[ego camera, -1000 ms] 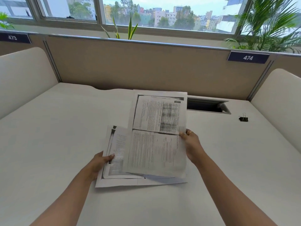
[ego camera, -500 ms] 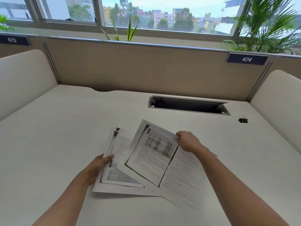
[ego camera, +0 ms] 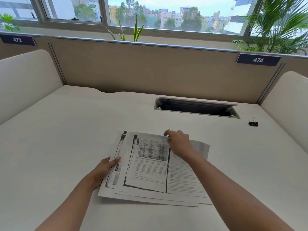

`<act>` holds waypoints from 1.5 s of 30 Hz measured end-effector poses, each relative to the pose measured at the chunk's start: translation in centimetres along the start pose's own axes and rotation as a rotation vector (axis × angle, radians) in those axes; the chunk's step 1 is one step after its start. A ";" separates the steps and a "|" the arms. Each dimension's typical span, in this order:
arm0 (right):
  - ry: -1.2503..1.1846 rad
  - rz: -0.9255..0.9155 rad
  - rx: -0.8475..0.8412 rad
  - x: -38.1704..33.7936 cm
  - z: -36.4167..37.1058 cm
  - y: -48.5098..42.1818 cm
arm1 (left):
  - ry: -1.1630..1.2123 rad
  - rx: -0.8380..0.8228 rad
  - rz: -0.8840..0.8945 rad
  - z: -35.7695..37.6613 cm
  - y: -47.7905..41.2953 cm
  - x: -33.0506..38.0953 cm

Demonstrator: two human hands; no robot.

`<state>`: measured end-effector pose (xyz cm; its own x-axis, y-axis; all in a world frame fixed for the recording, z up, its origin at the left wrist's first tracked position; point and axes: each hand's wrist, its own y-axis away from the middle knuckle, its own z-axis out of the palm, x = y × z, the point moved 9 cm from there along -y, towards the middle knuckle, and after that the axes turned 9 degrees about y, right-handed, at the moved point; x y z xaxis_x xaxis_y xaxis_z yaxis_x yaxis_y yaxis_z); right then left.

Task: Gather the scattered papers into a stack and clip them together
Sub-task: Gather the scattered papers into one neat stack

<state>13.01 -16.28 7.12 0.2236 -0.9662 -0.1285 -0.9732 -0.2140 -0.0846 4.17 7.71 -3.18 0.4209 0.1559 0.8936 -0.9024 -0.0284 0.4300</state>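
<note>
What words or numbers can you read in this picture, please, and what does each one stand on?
"473": white digits on the left dark plate, slightly blurred.
"474": white digits on the right dark plate.
Print on the papers: too blurred to read.

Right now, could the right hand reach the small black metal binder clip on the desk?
Probably yes: only bare white desk separates the right hand from the small black binder clip, once it releases the printed paper sheet it grips.
</note>
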 end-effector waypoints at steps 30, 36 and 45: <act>-0.644 0.456 0.120 9.0 3.5 3.7 | 0.132 -0.014 0.013 -0.6 -0.5 -0.2; -1.119 0.576 -0.143 11.4 6.9 6.5 | 0.261 -0.047 0.072 0.3 -0.4 0.8; -1.371 0.311 0.144 11.3 0.3 6.1 | 0.286 -0.202 0.293 4.9 0.5 7.4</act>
<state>9.66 -28.42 4.81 -0.0402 -0.0483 -0.9980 -0.9964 0.0759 0.0364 7.28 4.01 4.34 0.1287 0.4368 0.8903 -0.9914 0.0770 0.1055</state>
